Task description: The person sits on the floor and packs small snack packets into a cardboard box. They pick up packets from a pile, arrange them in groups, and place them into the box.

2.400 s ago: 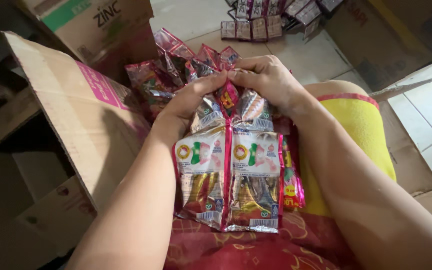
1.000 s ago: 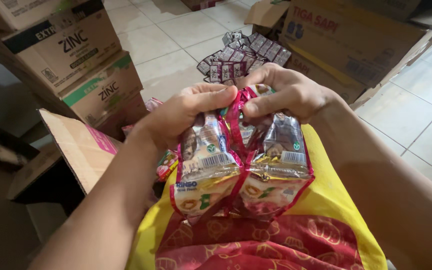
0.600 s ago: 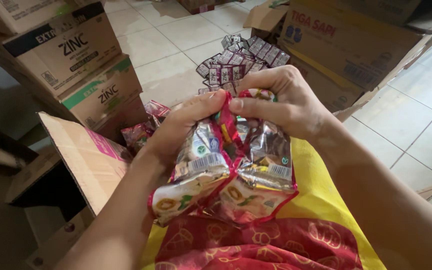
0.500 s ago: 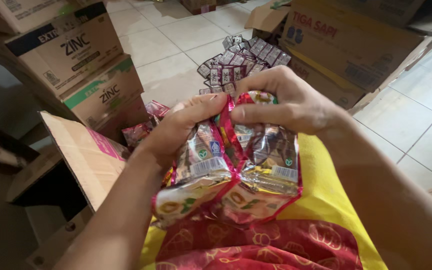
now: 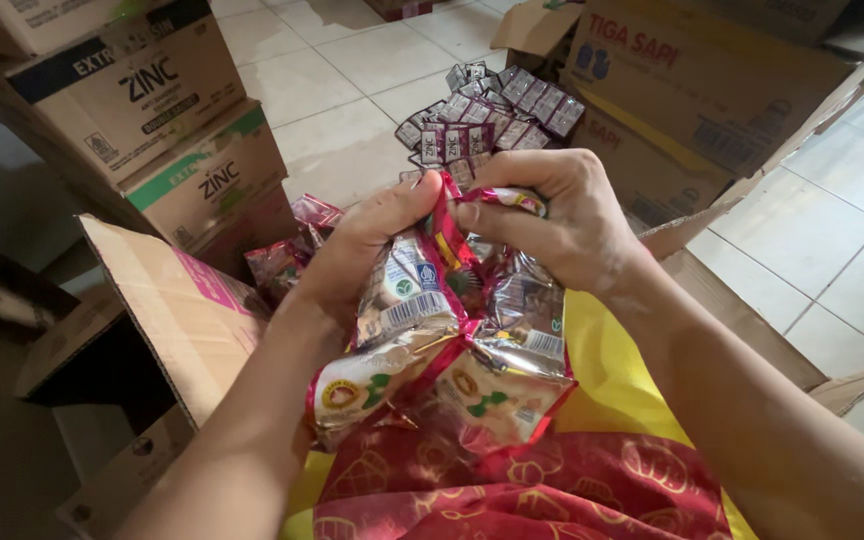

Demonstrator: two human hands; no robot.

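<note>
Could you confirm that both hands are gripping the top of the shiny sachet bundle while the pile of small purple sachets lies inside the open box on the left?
Not quite. In the head view both the left hand and the right hand do pinch the top of the sachet bundle, but the purple sachets lie on the tiled floor, not in the open box.

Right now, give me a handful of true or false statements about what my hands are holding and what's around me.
1. Both hands grip one bunch of shiny sachets. True.
2. The left hand rests empty on the lap. False: it pinches the bunch's top beside the right hand.
3. A pile of small purple packets lies on the tiled floor. True.
4. The cardboard boxes at left lie flattened. False: they are stacked, whole.
</note>
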